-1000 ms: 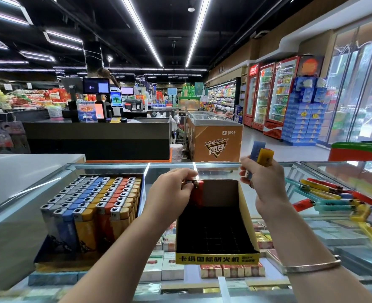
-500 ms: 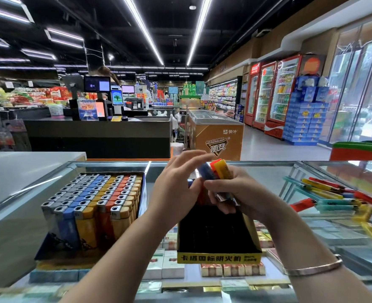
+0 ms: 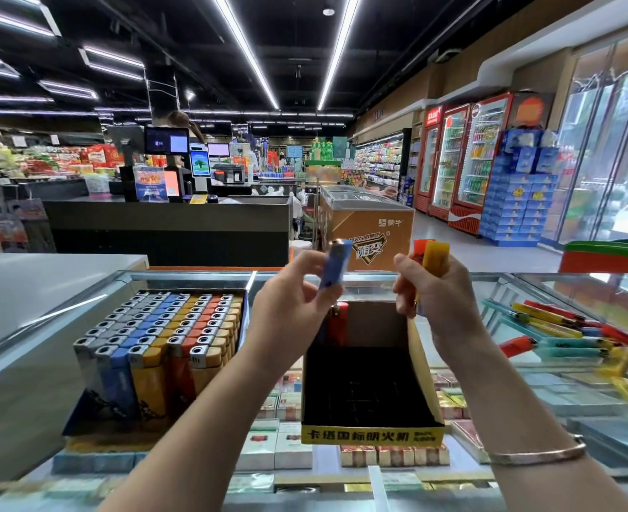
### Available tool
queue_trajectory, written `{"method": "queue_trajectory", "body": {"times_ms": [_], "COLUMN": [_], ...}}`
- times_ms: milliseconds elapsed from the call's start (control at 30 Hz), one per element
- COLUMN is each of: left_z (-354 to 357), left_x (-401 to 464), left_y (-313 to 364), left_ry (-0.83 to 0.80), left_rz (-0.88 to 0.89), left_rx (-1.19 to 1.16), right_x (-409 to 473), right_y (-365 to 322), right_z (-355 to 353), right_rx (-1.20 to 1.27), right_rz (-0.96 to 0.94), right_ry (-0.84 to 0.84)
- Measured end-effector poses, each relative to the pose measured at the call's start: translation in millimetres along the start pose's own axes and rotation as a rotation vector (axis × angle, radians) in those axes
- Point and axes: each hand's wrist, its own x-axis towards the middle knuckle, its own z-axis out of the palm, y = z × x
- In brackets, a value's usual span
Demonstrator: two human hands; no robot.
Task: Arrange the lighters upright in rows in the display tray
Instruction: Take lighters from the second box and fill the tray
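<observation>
Left hand (image 3: 290,304) pinches a blue lighter (image 3: 336,266) between thumb and fingers, holding it tilted above the back left corner of the tray (image 3: 373,436). Further left on the glass counter (image 3: 378,482) sits a full tray (image 3: 157,349) of grey, blue, yellow and red lighters standing upright in rows. Inside the yellow-fronted tray, one red lighter (image 3: 338,323) stands upright at the back left; the dark gridded floor in front of it is bare. Right hand (image 3: 434,297), just beside the left and also above the tray's back edge, grips a yellow lighter (image 3: 436,258) and a red one (image 3: 420,247) together. Loose lighters (image 3: 563,327) lie scattered on the counter at far right.
</observation>
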Motion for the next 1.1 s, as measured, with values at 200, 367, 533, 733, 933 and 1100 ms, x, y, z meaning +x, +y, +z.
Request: {"method": "queue_trajectory", "body": {"times_ms": [200,367,533,733,933,1100], "left_z": [-4,-4,-5,-5,-6,-3], "left_x": [3,2,4,4,3,2], "left_y": [-4,-6,-8,-14,-15,-10], "left_ry": [-0.039,-0.023,0.029,-0.116,-0.122,-0.214], "left_rz": [-0.088,-0.072,-0.108,-0.185,-0.209,-0.066], "left_rx": [-0.077,0.066,0.151,0.26,0.317,0.216], "right_x": [1,2,1,0,-1,-3], "right_y": [12,12,9,9,13,15], "right_z": [3,3,3,4,5,7], "right_rx": [-0.305,-0.184,-0.136,-0.132,-0.251,-0.37], "right_rz": [-0.013,0.187,0.241,0.223,0.187,0.125], "right_ry": [0.133,0.075,0.055,0.012,-0.037,-0.101]}}
